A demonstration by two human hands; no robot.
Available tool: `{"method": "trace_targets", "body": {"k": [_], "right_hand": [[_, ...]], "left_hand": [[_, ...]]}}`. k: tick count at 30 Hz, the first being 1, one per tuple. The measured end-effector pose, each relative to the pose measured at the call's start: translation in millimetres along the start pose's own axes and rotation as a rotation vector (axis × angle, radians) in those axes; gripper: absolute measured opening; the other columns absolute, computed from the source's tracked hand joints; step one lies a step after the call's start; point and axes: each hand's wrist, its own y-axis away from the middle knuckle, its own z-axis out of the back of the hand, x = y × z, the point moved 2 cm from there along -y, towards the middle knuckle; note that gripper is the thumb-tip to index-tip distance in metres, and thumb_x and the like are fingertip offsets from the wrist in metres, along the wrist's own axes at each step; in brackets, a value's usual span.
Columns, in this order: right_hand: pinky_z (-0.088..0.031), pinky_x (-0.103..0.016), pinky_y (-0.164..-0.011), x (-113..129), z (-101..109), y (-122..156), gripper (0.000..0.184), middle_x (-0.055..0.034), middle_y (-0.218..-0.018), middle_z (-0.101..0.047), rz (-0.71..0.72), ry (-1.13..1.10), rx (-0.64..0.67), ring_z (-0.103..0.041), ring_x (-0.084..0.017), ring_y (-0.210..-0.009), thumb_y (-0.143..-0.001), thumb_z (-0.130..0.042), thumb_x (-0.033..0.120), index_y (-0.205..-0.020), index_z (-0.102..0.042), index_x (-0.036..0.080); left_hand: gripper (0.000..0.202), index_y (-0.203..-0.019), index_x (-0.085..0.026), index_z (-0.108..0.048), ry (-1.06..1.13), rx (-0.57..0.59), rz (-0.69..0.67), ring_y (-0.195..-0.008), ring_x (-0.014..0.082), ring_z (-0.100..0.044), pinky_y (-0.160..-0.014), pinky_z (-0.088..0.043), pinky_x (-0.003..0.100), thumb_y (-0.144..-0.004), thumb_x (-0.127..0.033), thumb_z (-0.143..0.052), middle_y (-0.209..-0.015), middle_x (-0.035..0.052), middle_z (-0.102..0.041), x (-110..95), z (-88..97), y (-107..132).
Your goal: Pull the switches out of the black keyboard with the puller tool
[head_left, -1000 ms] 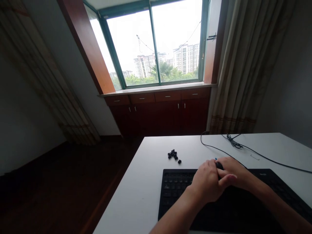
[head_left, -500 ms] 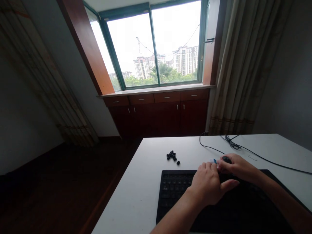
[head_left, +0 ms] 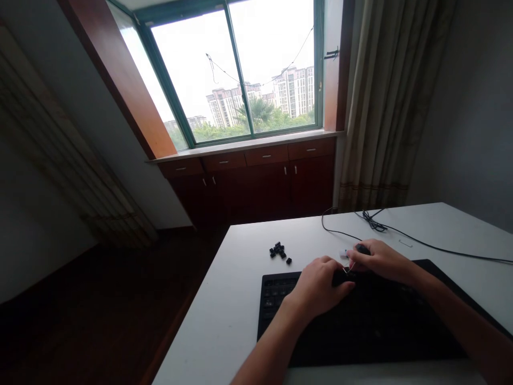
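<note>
A black keyboard (head_left: 377, 331) lies on the white table, with both hands over its far edge. My right hand (head_left: 379, 259) grips a keycap puller, whose thin wire prongs (head_left: 348, 269) point down at the keys. A dark rounded end (head_left: 363, 249) shows above the fingers, and a small piece with pale and blue bristles (head_left: 343, 253) sticks out past the fingertips. My left hand (head_left: 318, 286) rests on the keys just left of the prongs, thumb and fingers apart. Loose black keycaps (head_left: 278, 249) sit in a small pile beyond the keyboard.
A black cable (head_left: 433, 248) with a bundled coil (head_left: 372, 220) runs across the far right of the white table (head_left: 216, 299). Near it lies a thin bent wire (head_left: 405, 243). Beyond the table stand a wooden cabinet (head_left: 248, 184) and a window.
My left hand has shifted left, away from the right fingers, and its thumb has drawn in. The wire prongs now show between the hands. The whole view has tilted slightly.
</note>
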Motion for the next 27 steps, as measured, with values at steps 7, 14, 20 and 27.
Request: {"method": "trace_targets", "body": {"k": [7,14,20,27], "right_hand": [[-0.047,-0.030,-0.065,10.4,-4.1,4.3,0.035,-0.0067,-0.074,-0.075,0.056,0.207,-0.064,-0.067,-0.022,-0.070,-0.088,-0.059,0.046,-0.073,-0.070,0.016],[-0.037,-0.031,-0.059,25.8,-22.7,10.9,0.032,-0.0032,-0.068,-0.067,0.270,0.465,-0.218,-0.057,-0.019,-0.062,-0.092,-0.055,0.041,-0.067,-0.058,0.020],[-0.039,-0.030,-0.059,36.3,-25.3,19.5,0.023,0.0003,-0.065,-0.060,0.343,0.380,-0.266,-0.053,-0.017,-0.060,-0.094,-0.054,0.039,-0.078,-0.054,0.022],[-0.050,-0.033,-0.073,35.4,-23.1,22.9,0.019,-0.0042,-0.091,-0.065,0.402,0.337,-0.232,-0.061,-0.020,-0.077,-0.090,-0.054,0.025,-0.108,-0.053,0.021]], "left_hand": [[0.038,-0.113,-0.023,-0.072,0.051,-0.002,0.015,-0.097,0.0247,-0.068,-0.089,-0.052,0.035,-0.084,-0.047,-0.073,-0.110,0.0075,-0.071,4.6,14.9,4.1],[0.031,-0.108,-0.022,-0.075,0.224,-0.095,-0.001,-0.094,0.0230,-0.069,-0.086,-0.052,0.032,-0.084,-0.042,-0.074,-0.107,0.0079,-0.073,0.9,21.2,4.6],[0.023,-0.103,-0.022,-0.078,0.358,-0.219,-0.009,-0.082,0.0187,-0.067,-0.076,-0.052,0.028,-0.094,-0.036,-0.062,-0.094,0.0061,-0.074,-4.3,26.5,1.3],[0.033,-0.103,-0.018,-0.077,0.585,-0.214,0.077,-0.088,0.0218,-0.069,-0.079,-0.054,0.031,-0.089,-0.046,-0.068,-0.099,0.0091,-0.076,6.4,26.7,-0.5]]}}
